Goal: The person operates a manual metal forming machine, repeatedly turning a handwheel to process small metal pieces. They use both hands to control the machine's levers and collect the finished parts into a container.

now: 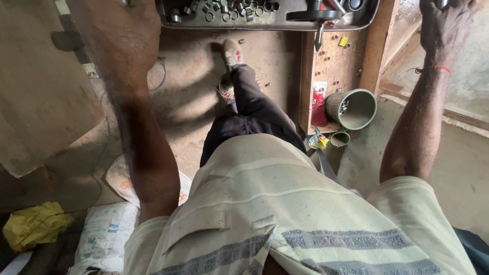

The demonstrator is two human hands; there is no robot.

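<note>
I look straight down my own body. My left hand (122, 25) is raised at the top left, blurred, with its fingers cut off by the frame edge beside a dark metal tray (168, 23). The tray holds several small metal rings and sockets (224, 7) and a black-handled tool (318, 18). My right hand (444, 28) is raised at the top right, a red thread on its wrist. Its fingers run off the top edge around a bit of dark metal (442, 4). Whether either hand grips anything is hidden.
A green tin (356, 108) with metal bits stands on a wooden bench (336, 61), with a smaller green cup (340, 137) and a red packet (318, 107) close by. My leg and foot (232, 51) stand on the earth floor. White sacks (107, 234) and yellow cloth (33, 224) lie lower left.
</note>
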